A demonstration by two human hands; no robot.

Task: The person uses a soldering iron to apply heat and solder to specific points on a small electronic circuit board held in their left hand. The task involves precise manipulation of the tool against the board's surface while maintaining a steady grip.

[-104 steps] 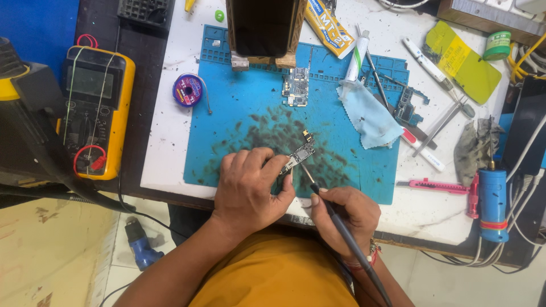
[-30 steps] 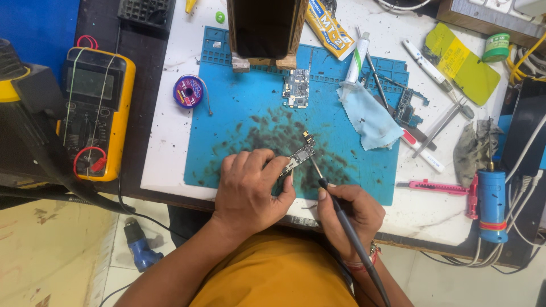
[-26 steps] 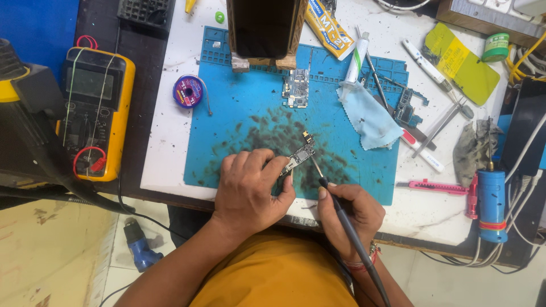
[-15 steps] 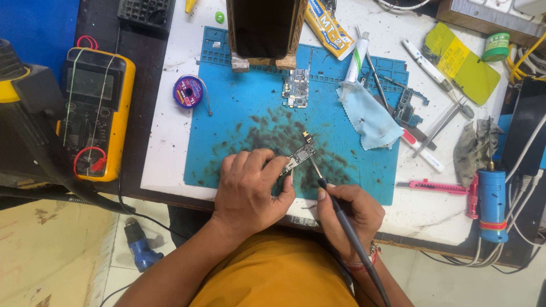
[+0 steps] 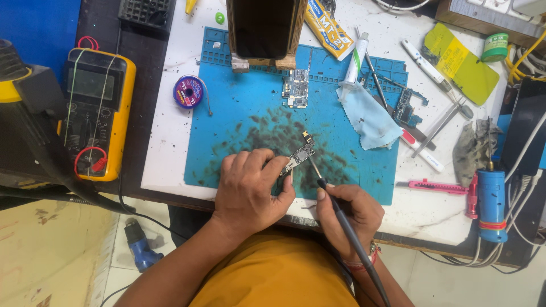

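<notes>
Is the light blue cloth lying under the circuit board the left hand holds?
No, the cloth lies apart, up right of the board pinched by the left hand.

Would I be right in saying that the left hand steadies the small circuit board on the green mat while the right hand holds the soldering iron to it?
Not quite: the mat is blue, as the head view shows. The left hand steadies the small circuit board on it while the right hand holds the soldering iron to it.

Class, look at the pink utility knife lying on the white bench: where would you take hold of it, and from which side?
Grip the pink utility knife around the middle of its handle, coming from above. It lies flat and crosswise with bare bench around it, well apart from the right hand.
</notes>
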